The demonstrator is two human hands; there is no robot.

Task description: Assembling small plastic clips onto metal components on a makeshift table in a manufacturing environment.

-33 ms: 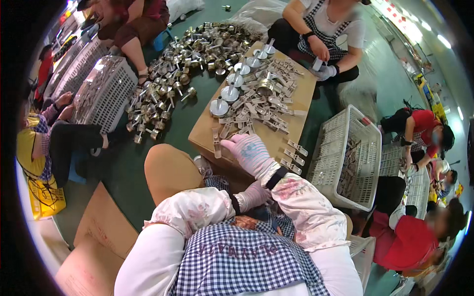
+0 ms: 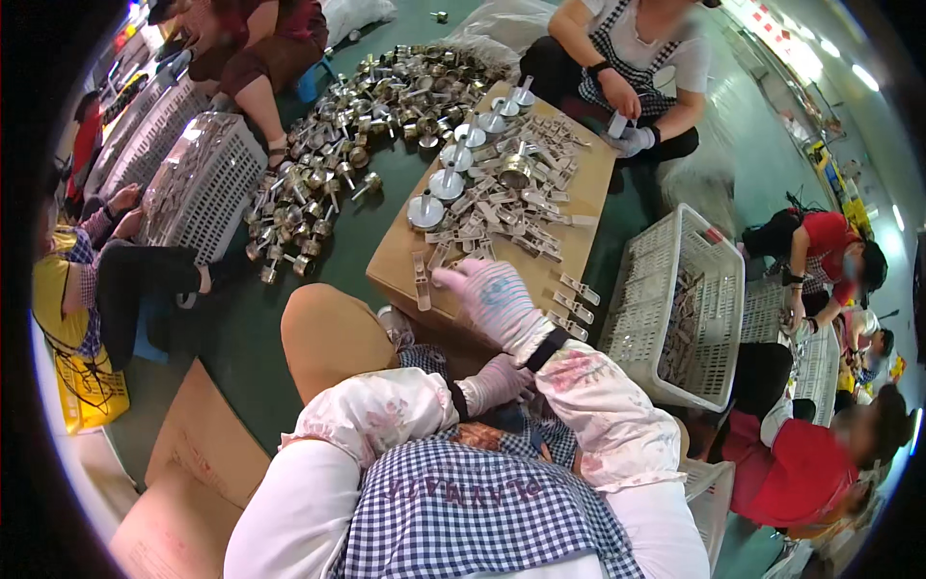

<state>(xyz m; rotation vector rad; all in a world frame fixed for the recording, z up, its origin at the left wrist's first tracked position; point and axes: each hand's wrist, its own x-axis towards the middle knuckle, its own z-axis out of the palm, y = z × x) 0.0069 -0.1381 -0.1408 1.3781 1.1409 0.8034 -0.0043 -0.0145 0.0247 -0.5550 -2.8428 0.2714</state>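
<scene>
My right hand [image 2: 497, 297], in a striped pale glove, hovers over the near edge of a cardboard box [image 2: 400, 239]. Its visible fingers are loosely bent and apart. Their tips are just right of a translucent plastic clip [image 2: 422, 281], which lies at the box's near left corner. My left hand [image 2: 494, 385], also gloved, rests low in my lap below the right wrist; its fingertips are hidden. A heap of similar clips [image 2: 511, 217] covers the box top. White discs with upright stems [image 2: 424, 210] stand in a row along its left edge.
Several clips [image 2: 577, 305] lie at the box's right edge. A white crate [image 2: 666, 381] with clips stands to the right. Shiny metal parts with stems [image 2: 405, 101] are strewn on the floor at the left. Across the box sits a co-worker [image 2: 656, 58]; others work on both sides.
My right hand has shifted slightly right, and its fingertips have drawn a little away from the clip at the corner. My left hand is almost unchanged.
</scene>
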